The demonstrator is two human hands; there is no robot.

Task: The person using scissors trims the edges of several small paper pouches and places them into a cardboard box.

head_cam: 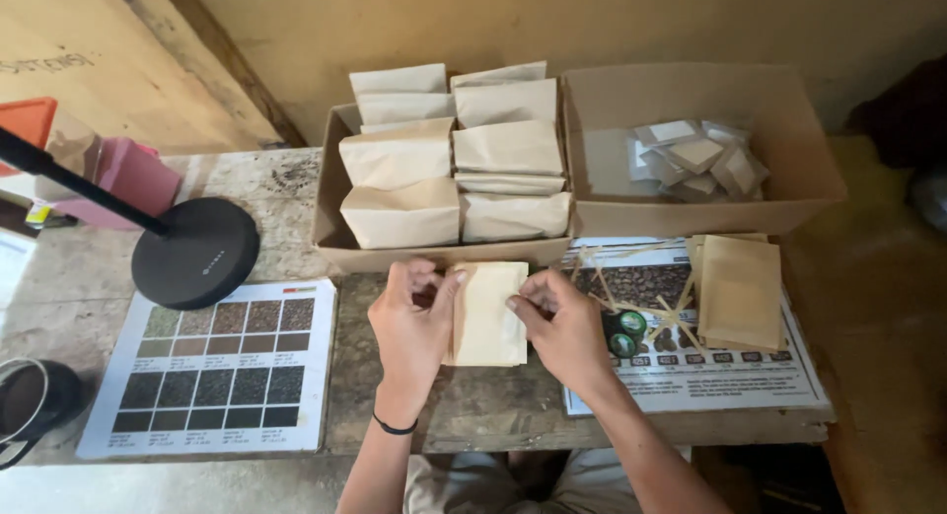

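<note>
A small cream paper bag is held upright between both hands over the stone table. My left hand pinches its left edge near the top. My right hand grips its right edge with thumb and fingers. Just behind the bag stands a cardboard box packed with several filled cream bags. A stack of flat tan bags lies to the right of my right hand, with thin straw-coloured ties and a small green-and-black roll beside it.
A second cardboard box at the back right holds several small clear packets. A colour chart sheet lies at the left, a black round lamp base behind it. A pink container and a dark cup sit far left.
</note>
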